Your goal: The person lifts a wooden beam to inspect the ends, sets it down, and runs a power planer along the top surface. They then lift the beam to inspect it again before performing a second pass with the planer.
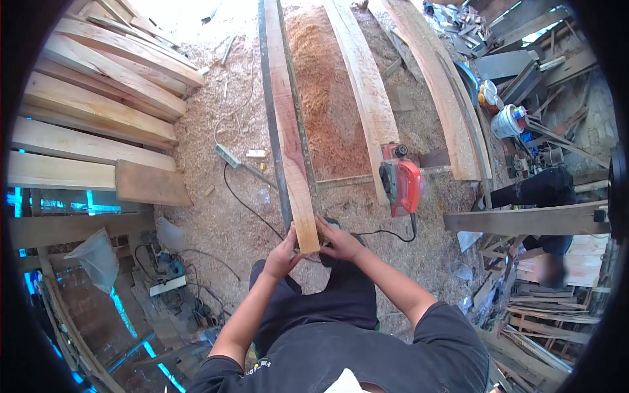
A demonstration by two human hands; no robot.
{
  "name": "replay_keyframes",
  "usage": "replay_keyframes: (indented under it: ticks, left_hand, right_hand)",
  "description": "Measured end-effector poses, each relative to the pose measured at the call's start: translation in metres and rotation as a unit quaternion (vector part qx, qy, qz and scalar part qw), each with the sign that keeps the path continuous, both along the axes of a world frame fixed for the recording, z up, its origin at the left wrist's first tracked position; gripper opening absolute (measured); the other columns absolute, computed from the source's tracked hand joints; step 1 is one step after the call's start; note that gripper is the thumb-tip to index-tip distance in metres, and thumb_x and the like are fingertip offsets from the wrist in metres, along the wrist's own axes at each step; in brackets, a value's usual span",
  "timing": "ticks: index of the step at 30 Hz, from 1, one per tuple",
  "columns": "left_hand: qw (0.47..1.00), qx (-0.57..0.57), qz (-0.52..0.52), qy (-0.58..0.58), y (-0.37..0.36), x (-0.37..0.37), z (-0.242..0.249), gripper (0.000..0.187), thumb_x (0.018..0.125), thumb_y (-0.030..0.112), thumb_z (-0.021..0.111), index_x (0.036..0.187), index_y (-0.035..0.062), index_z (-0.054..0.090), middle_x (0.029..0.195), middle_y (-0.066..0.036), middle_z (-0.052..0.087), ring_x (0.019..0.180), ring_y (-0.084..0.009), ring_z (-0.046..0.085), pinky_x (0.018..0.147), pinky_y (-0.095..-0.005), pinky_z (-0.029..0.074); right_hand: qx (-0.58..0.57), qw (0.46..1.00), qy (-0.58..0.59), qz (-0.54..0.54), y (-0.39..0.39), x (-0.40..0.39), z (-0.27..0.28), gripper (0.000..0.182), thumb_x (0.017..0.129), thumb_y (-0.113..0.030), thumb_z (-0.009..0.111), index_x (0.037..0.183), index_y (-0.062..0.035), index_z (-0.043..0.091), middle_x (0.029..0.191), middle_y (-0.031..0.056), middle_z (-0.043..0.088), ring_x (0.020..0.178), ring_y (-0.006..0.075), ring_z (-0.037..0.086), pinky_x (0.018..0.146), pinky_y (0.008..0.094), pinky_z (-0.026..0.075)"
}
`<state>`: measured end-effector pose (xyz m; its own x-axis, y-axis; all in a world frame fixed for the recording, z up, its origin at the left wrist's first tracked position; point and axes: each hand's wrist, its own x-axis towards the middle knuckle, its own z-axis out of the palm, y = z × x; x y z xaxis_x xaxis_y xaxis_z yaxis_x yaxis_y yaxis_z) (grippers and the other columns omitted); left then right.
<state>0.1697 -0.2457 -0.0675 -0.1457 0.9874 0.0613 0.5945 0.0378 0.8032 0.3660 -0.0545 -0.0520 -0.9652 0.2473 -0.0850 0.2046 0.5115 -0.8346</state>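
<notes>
A long wooden board (292, 144) runs away from me, its near end between my two hands. My left hand (282, 257) is against the left side of that end, fingers wrapped at its edge. My right hand (339, 241) holds the right side, with the fingertips partly hidden by the wood. To the right, a red power planer (401, 182) rests at the near end of another long board (367, 78), its black cord trailing toward my hands.
Stacked planks (98, 111) lie at the left. A power strip (227, 156) sits on the shaving-covered ground (223, 190). Further right are a curved board (445, 98), a white bucket (506, 122), a beam (524, 221) and another person (540, 190) in dark clothes.
</notes>
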Motion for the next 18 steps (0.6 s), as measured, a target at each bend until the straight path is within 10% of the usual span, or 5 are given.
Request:
replay_keyframes:
  ticks: [11,18]
  left_hand:
    - [0.996,0.085,-0.022,0.014,-0.006,0.000,-0.013,0.093,0.083,0.002,0.078,0.158,-0.0134,0.026,0.152,-0.035,0.046,0.135,-0.0456,0.056,0.109,-0.0443,0.051]
    - [0.986,0.151,-0.011,0.064,-0.004,-0.013,0.069,0.085,0.079,0.003,0.081,0.150,-0.0181,0.041,0.139,-0.033,0.060,0.124,-0.0447,0.065,0.103,-0.0463,0.055]
  right_hand:
    - [0.037,0.997,0.070,-0.012,-0.035,0.011,-0.022,0.095,0.089,-0.003,0.069,0.165,0.0047,0.014,0.150,0.0318,0.052,0.127,0.0449,0.062,0.102,0.0449,0.055]
    - [0.092,0.985,0.133,-0.061,-0.043,-0.002,0.050,0.087,0.085,-0.005,0.078,0.159,0.0082,0.033,0.141,0.0289,0.061,0.116,0.0394,0.070,0.091,0.0405,0.060]
